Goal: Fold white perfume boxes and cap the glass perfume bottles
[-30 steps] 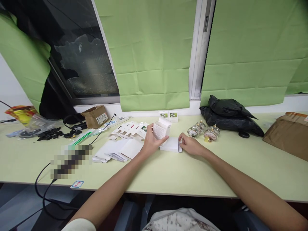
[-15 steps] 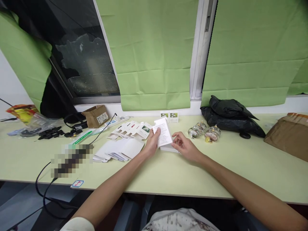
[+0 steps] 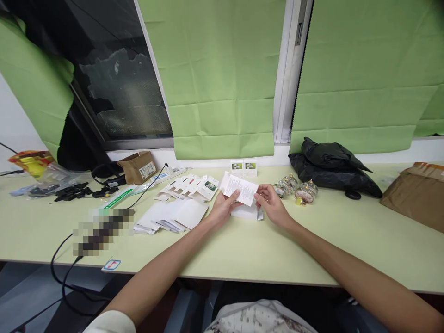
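A folded white leaflet [image 3: 239, 188] with small print is held up over the table, tilted down to the right. My left hand [image 3: 224, 206] grips its left side, thumb across the front. At its right edge, my right hand [image 3: 272, 203] pinches the corner between thumb and fingers. Beneath the leaflet lies a white paper piece [image 3: 247, 212], partly covered by it. To the left are a pile of white folded papers [image 3: 187, 212] and several flattened white cartons [image 3: 209, 187] with a green picture on the nearest one.
Two small white boxes [image 3: 250, 169] stand against the wall. Several clear ornaments [image 3: 306, 191] sit right of my right hand, before a black plastic bag [image 3: 329, 169]. A brown carton [image 3: 416, 196] is far right; a small cardboard box [image 3: 137, 168] and black cable [image 3: 149, 187] are left.
The leaflet has turned from upright to a more sideways tilt. My right hand, apart from its edge before, has closed on its right corner.
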